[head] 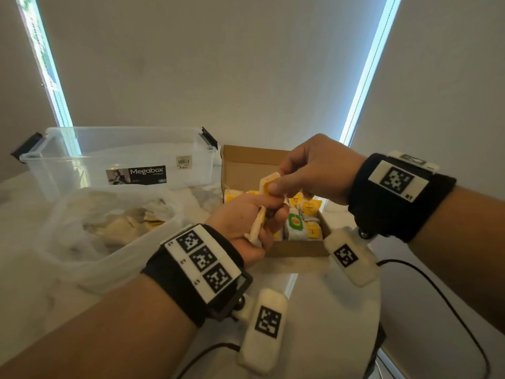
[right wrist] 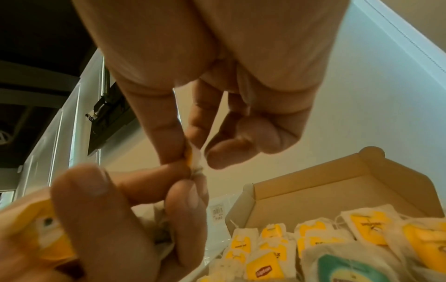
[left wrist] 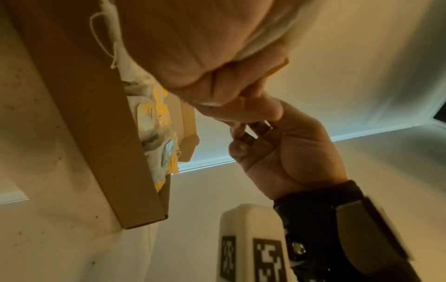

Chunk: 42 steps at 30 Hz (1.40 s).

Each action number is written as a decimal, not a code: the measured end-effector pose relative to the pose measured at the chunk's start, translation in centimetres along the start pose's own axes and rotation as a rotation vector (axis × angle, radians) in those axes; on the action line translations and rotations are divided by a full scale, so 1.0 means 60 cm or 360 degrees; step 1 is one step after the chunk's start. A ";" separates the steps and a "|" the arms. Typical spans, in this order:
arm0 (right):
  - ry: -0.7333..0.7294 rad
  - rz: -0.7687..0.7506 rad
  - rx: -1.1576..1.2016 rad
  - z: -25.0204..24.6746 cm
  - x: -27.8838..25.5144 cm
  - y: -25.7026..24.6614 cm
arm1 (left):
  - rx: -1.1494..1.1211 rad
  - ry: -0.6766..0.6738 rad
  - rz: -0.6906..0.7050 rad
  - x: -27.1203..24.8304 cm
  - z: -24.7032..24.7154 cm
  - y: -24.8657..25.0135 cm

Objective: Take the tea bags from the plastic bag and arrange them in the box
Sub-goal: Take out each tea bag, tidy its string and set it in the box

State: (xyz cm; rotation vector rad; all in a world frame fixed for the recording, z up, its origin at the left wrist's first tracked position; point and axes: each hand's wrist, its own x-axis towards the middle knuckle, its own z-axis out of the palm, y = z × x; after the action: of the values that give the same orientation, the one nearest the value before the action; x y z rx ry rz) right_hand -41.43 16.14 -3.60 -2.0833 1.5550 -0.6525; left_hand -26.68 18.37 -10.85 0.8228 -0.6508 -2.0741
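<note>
**Inspector:** Right hand point(head: 314, 168) is pinching one tea bag point(head: 269, 183) by its yellow tag above the cardboard box point(head: 297, 248); left hand point(head: 247, 220) is gripping several more.

**Clerk:** Handling?

**Inspector:** Light, limp, tearable; tag or seam is serving best. Strings are possibly tangling; the count inside the fist is staying hidden.

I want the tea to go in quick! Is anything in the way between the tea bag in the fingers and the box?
Nothing visible: the right hand pinches a tea bag right above the open cardboard box, beside the left hand.
</note>
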 end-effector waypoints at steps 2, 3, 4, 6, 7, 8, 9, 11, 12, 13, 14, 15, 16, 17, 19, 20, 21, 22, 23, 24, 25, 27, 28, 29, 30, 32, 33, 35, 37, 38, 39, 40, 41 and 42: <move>0.0005 0.0026 0.0052 -0.010 0.002 0.007 | 0.0071 0.0019 -0.0043 0.003 -0.002 -0.001; 0.0016 0.0053 0.0067 -0.018 0.003 0.014 | 0.0115 0.0041 -0.0078 0.005 -0.005 -0.001; 0.0026 0.0080 0.0043 -0.027 0.006 0.022 | 0.0166 0.0073 -0.0116 0.006 -0.009 0.000; -0.0017 0.0158 -0.0097 -0.044 0.013 0.043 | 0.0285 0.0139 -0.0190 0.009 -0.020 0.000; -0.0098 0.0216 -0.0175 -0.049 0.017 0.055 | 0.0347 0.0163 -0.0223 0.011 -0.025 0.000; -0.0212 0.0281 -0.0240 -0.052 0.021 0.067 | 0.0406 0.0183 -0.0252 0.012 -0.030 -0.001; -0.0344 0.0343 -0.0289 -0.052 0.026 0.079 | 0.0460 0.0199 -0.0277 0.012 -0.033 -0.002; -0.0530 0.0440 -0.0382 -0.047 0.037 0.100 | 0.0554 0.0232 -0.0304 0.011 -0.038 -0.002; -0.0571 0.0473 -0.0432 -0.044 0.042 0.108 | 0.0588 0.0246 -0.0317 0.011 -0.039 -0.002; -0.0587 0.0501 -0.0484 -0.039 0.049 0.115 | 0.0611 0.0253 -0.0333 0.010 -0.040 -0.002; -0.0586 0.0522 -0.0535 -0.034 0.055 0.120 | 0.0626 0.0256 -0.0348 0.009 -0.040 -0.001; -0.0577 0.0530 -0.0603 -0.028 0.061 0.122 | 0.0638 0.0259 -0.0361 0.010 -0.041 -0.001; -0.0558 0.0521 -0.0682 -0.022 0.066 0.124 | 0.0647 0.0265 -0.0370 0.010 -0.042 -0.002; -0.0531 0.0498 -0.0747 -0.015 0.070 0.126 | 0.0648 0.0276 -0.0374 0.011 -0.044 -0.001; -0.0430 0.0416 -0.0856 -0.006 0.080 0.131 | 0.0621 0.0288 -0.0375 0.013 -0.048 -0.001; -0.0362 0.0386 -0.0906 -0.003 0.085 0.133 | 0.0607 0.0289 -0.0380 0.014 -0.048 -0.001; -0.0307 0.0375 -0.0941 0.000 0.089 0.134 | 0.0600 0.0288 -0.0391 0.015 -0.049 -0.001; -0.0276 0.0385 -0.0955 0.002 0.091 0.135 | 0.0594 0.0283 -0.0408 0.015 -0.049 0.000; -0.0268 0.0413 -0.0953 0.005 0.093 0.137 | 0.0579 0.0272 -0.0427 0.014 -0.049 0.002; -0.0264 0.0437 -0.0950 0.008 0.094 0.137 | 0.0548 0.0257 -0.0443 0.013 -0.049 0.003; -0.0245 0.0450 -0.0953 0.008 0.095 0.137 | 0.0504 0.0242 -0.0455 0.012 -0.050 0.005; -0.0126 0.0400 -0.0946 0.001 0.092 0.126 | 0.0385 0.0218 -0.0450 0.011 -0.049 0.006; -0.0046 0.0344 -0.0920 -0.005 0.087 0.114 | 0.0316 0.0218 -0.0426 0.011 -0.047 0.006; 0.0016 0.0280 -0.0851 -0.009 0.079 0.097 | 0.0239 0.0230 -0.0392 0.012 -0.045 0.007; 0.0032 0.0214 -0.0721 -0.012 0.066 0.076 | 0.0155 0.0249 -0.0357 0.012 -0.042 0.008; -0.0095 0.0090 -0.0325 -0.005 0.032 0.029 | -0.0009 0.0239 -0.0323 0.012 -0.037 0.012; -0.0215 0.0015 -0.0133 0.003 0.013 0.007 | -0.0066 0.0194 -0.0336 0.010 -0.035 0.014; -0.0380 -0.0233 -0.0029 0.020 -0.016 -0.023 | -0.0132 0.0062 -0.0380 0.001 -0.031 0.014; -0.0400 -0.0461 -0.0169 0.035 -0.028 -0.038 | -0.0178 -0.0064 -0.0368 -0.009 -0.027 0.012; -0.0386 -0.0508 -0.0232 0.040 -0.029 -0.041 | -0.0198 -0.0103 -0.0358 -0.013 -0.025 0.010; -0.0372 -0.0525 -0.0259 0.042 -0.029 -0.043 | -0.0220 -0.0123 -0.0352 -0.016 -0.025 0.009; -0.0365 -0.0531 -0.0267 0.043 -0.028 -0.044 | -0.0241 -0.0137 -0.0350 -0.018 -0.025 0.008; -0.0365 -0.0532 -0.0268 0.044 -0.027 -0.044 | -0.0253 -0.0154 -0.0356 -0.020 -0.025 0.009; -0.0367 -0.0530 -0.0274 0.044 -0.026 -0.044 | -0.0263 -0.0173 -0.0363 -0.023 -0.025 0.010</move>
State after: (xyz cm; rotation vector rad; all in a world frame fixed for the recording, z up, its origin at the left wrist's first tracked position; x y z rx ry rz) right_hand -38.25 18.51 -4.22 -2.4766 1.1848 -0.3787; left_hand -24.64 18.94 -10.95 0.7212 -0.4515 -2.3567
